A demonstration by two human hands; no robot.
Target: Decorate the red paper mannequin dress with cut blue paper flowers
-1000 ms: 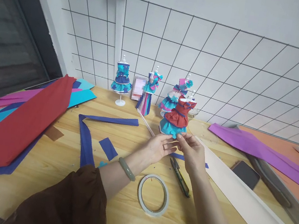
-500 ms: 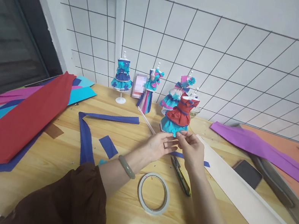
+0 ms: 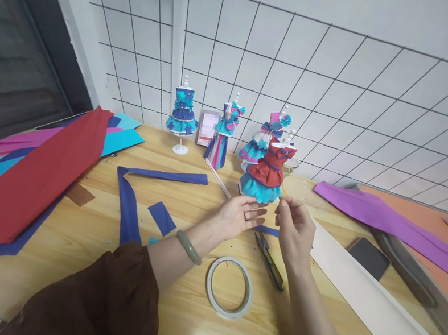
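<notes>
A small white dress form wears a red and turquoise crepe-paper dress (image 3: 268, 168) with thin blue trim, in front of my hands. My left hand (image 3: 239, 215) lies palm up with fingers loosely apart, its upper fingertips against the turquoise hem. At the hem's right side, my right hand (image 3: 294, 229) has thumb and forefinger pressed together; whatever is between them is too small to make out. Under my hands lie a blue paper strip (image 3: 268, 231) and thread snips (image 3: 270, 261). A roll of tape (image 3: 249, 299) rests nearer to me.
Behind stand dressed forms (image 3: 184, 108), (image 3: 226, 124), beside another form (image 3: 258, 149). Coloured paper sheets (image 3: 30, 185) are piled left, near a folded blue strip (image 3: 130, 209) and blue rectangle (image 3: 162, 218). Right are white paper (image 3: 376, 310), a phone (image 3: 368, 259) and purple paper (image 3: 394, 232).
My right hand has moved slightly right, away from my left fingertips, to the hem's right edge. A turquoise flower-like piece at the hem's front is now uncovered. My left hand has barely moved.
</notes>
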